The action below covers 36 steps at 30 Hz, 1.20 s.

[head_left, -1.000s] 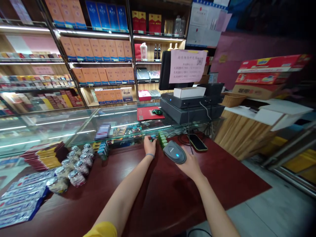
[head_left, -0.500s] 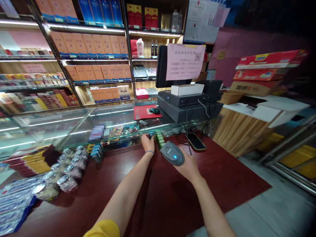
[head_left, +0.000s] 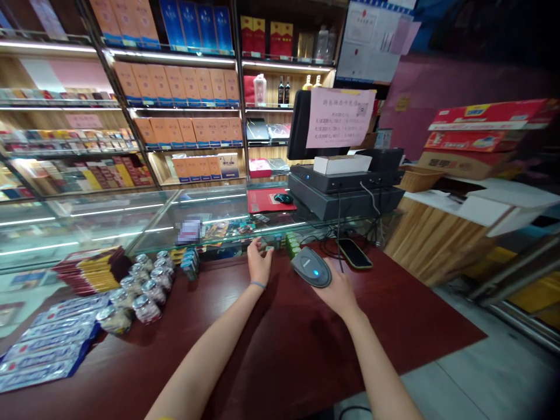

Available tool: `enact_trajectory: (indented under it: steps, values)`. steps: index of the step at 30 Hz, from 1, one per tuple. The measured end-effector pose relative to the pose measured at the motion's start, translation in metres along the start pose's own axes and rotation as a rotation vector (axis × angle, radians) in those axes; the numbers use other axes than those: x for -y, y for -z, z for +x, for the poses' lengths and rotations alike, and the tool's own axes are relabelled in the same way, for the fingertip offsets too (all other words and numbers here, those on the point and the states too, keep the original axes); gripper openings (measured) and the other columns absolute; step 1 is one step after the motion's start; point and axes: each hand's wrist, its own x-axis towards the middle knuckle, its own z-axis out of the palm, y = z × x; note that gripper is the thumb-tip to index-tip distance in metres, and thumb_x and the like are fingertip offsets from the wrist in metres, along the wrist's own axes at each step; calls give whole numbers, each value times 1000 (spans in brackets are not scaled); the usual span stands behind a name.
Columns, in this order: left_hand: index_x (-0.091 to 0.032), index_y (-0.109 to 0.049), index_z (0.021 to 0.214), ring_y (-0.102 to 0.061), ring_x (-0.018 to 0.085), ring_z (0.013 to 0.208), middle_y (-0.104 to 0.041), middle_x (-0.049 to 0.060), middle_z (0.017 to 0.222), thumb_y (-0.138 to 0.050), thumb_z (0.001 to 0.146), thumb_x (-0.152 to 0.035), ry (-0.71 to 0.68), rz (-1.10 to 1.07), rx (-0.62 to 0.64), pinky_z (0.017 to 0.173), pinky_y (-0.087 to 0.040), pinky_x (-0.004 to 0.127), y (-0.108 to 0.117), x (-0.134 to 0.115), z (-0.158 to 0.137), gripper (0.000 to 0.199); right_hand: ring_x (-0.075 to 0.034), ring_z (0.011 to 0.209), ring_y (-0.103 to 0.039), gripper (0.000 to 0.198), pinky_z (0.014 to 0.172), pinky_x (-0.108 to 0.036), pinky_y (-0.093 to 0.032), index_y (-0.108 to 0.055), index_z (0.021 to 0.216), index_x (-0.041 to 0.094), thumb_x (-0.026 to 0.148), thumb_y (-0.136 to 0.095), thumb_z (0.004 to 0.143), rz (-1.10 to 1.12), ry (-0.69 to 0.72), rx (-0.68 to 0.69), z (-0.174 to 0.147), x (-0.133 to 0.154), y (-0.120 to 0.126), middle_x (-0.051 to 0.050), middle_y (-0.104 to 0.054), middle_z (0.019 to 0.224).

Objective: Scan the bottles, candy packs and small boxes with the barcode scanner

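My right hand (head_left: pixel 339 291) grips a grey barcode scanner (head_left: pixel 311 266) with a blue light on top, held above the dark red counter (head_left: pixel 297 344). Just past the scanner's nose stands a row of small green packs (head_left: pixel 292 245). A small dark teal box (head_left: pixel 279 240) is at the left of that row, near the glass edge. My left hand (head_left: pixel 259 262) is a short way left of this box, thumb and fingers apart, with nothing visible between them. A blue band circles the left wrist.
Glass jars with silver lids (head_left: pixel 146 308), small teal boxes (head_left: pixel 189 263) and blue-white sachets (head_left: pixel 56 344) lie on the left. A phone (head_left: pixel 355 254) rests right of the scanner among cables. Behind are a monitor (head_left: pixel 300 125), a mouse (head_left: pixel 283 198) and the glass case (head_left: pixel 210 204).
My left hand has drawn away to the left from the small teal box, and its fingers have spread. My right hand keeps the scanner nearly in place. The view has turned slightly left.
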Motion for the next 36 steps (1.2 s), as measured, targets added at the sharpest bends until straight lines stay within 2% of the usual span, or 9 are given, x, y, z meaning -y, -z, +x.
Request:
enact_trajectory:
  steps: [4, 8, 12, 15, 19, 26, 30, 36]
  values:
    - [-20, -58, 123, -59, 21, 100, -58, 9, 108, -67, 86, -27, -153, 99, -61, 85, -54, 36, 70, -15, -5, 38, -29, 67, -73, 28, 56, -29, -41, -54, 102, 26, 35, -64, 77, -6, 31, 3, 2, 21, -5, -2, -73, 72]
    - [-18, -61, 116, -57, 23, 102, -60, 10, 107, -64, 89, -29, -285, 282, -172, 89, -52, 39, 140, -23, -7, 29, -30, 69, -73, 32, 56, -29, -42, -56, 106, 25, 35, -63, 77, -15, 78, 3, 4, 45, -16, -4, -74, 73]
    - [-19, -59, 123, -53, 26, 115, -58, 12, 116, -64, 90, -31, -319, 396, -246, 104, -44, 46, 197, -18, -10, 36, -30, 72, -74, 26, 57, -29, -43, -57, 101, 26, 35, -63, 77, -20, 135, 7, 3, 67, -31, -5, -75, 76]
    - [-20, -51, 135, -49, 27, 126, -54, 14, 129, -64, 89, -29, -290, 435, -225, 112, -38, 48, 226, -7, -9, 48, -30, 70, -74, 25, 55, -29, -42, -56, 99, 26, 35, -64, 77, 5, 170, 32, 1, 82, -45, -3, -74, 73]
    - [-24, -40, 147, -42, 29, 136, -47, 14, 141, -63, 88, -24, -183, 424, -129, 117, -33, 49, 244, 11, -5, 63, -30, 69, -74, 28, 55, -29, -43, -55, 101, 26, 35, -64, 77, 21, 217, 63, 1, 103, -63, -3, -74, 72]
    - [-25, -37, 151, -36, 32, 142, -38, 15, 148, -63, 85, -20, -9, 383, -22, 118, -32, 51, 245, 40, -2, 71, -29, 71, -75, 25, 58, -28, -44, -55, 100, 26, 33, -63, 78, 69, 314, 130, -4, 132, -94, -2, -75, 73]
    - [-23, -43, 146, -44, 28, 136, -48, 14, 139, -57, 87, -15, -21, 335, 12, 117, -34, 49, 246, 44, -1, 62, -29, 70, -75, 26, 57, -28, -43, -56, 102, 25, 30, -62, 77, 56, 349, 171, -12, 138, -109, -2, -75, 74]
    - [-18, -55, 127, -53, 26, 120, -56, 13, 122, -59, 85, -15, -46, 301, -92, 109, -40, 48, 245, 42, -2, 42, -28, 72, -75, 29, 59, -27, -44, -57, 103, 25, 24, -60, 75, 5, 366, 198, -22, 135, -116, -3, -76, 74]
